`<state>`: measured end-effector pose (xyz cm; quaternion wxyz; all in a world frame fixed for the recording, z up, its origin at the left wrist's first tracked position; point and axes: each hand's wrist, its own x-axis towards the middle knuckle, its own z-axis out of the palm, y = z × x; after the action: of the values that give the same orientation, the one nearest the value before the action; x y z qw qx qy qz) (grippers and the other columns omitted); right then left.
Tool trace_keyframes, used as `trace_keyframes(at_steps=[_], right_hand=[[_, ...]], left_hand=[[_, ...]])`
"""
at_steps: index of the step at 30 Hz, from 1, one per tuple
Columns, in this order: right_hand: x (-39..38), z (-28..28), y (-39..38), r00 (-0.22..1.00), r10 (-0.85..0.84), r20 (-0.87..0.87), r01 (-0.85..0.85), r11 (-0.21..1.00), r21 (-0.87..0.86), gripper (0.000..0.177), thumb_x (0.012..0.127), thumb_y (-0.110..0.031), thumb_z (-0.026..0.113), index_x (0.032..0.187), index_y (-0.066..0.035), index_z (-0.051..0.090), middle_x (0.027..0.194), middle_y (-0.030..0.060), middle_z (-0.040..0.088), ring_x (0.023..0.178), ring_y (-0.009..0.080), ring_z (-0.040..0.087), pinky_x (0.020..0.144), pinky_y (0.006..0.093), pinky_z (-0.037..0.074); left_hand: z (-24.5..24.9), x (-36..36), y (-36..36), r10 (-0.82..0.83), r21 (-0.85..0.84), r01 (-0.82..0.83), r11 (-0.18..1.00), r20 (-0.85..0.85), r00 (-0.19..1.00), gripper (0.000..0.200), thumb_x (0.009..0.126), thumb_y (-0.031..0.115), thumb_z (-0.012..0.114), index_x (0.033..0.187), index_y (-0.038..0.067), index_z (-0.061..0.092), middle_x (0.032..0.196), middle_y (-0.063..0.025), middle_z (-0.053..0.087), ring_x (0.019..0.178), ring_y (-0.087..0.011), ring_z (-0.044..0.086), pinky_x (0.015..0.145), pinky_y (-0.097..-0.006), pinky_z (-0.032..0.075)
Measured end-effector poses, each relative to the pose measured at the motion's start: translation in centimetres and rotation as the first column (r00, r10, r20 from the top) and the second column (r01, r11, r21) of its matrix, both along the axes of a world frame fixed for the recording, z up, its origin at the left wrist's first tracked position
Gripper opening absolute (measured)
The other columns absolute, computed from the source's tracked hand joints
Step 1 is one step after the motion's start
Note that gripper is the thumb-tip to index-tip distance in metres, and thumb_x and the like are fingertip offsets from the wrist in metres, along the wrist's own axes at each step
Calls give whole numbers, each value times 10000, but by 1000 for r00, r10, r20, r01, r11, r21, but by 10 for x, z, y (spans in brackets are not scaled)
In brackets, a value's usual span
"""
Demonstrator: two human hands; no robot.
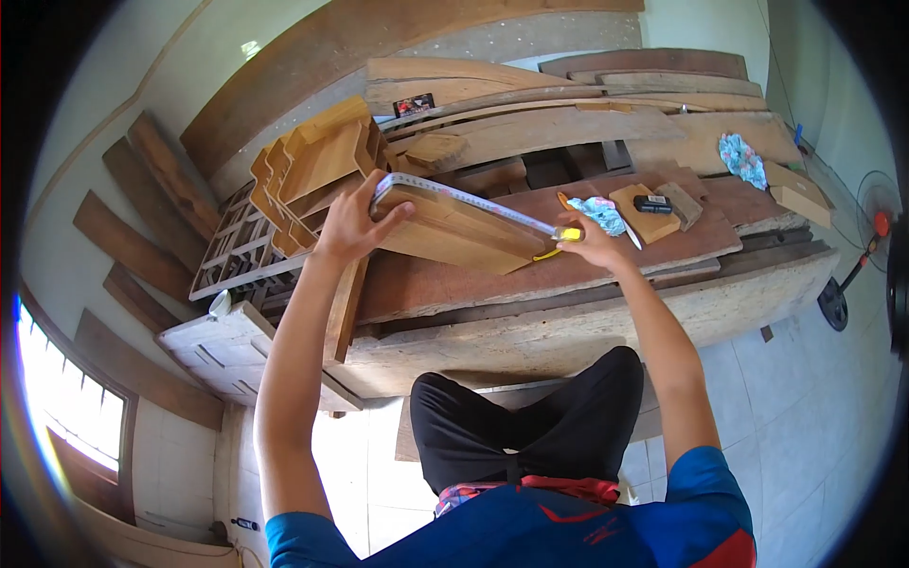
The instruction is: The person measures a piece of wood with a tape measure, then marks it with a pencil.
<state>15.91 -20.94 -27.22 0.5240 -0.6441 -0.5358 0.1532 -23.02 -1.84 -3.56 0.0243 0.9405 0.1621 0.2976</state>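
Note:
A tape measure (570,234) with a yellow case sits in my right hand (598,246), its fingers wrapped round it. From the case a pale tape blade (478,203) runs out along the top edge of a light brown wooden panel (464,237). At the panel's left end my left hand (358,223) grips the corner with the blade's end, thumb on the near side. The panel stands tilted on the reddish-brown plank (407,295). Left of it rests a wooden tray rack (327,170) with wavy-cut edges.
On the plank at right lie a crumpled blue cloth (598,214), a wood block (646,212) and a small black box (653,204). Stacked boards (568,133) fill the back. A cardboard box (797,194) and a fan (879,223) stand at far right.

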Motion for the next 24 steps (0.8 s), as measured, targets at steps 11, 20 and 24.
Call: trace_keyframes(at_steps=[11,20,24], right_hand=[[-85,188,-109,888,49,458,-90,993,69,415,841,-247,881,1145,-83,652,990,55,719,913,185,676,833,340,531],[-157,238,-128,791,-79,606,44,996,72,483,894,-448,795,1180,-113,598,980,143,748,912,361,720,774,451,534],[-150,241,-117,803,-101,587,46,993,108,472,887,-448,802,1152,-110,605,946,130,745,863,344,711,746,447,525]], left_hand=[[-13,-14,-58,7,141,-9,990,17,1000,664,871,664,732,1203,100,617,919,-183,757,883,-412,734,771,-484,575],[1,37,-111,-133,303,146,942,-61,989,591,876,647,712,1146,127,634,985,-110,744,842,-367,733,688,-462,584],[8,58,-118,-112,318,147,937,-126,986,613,885,673,679,1167,130,632,1017,-115,751,893,-370,735,714,-479,584]])
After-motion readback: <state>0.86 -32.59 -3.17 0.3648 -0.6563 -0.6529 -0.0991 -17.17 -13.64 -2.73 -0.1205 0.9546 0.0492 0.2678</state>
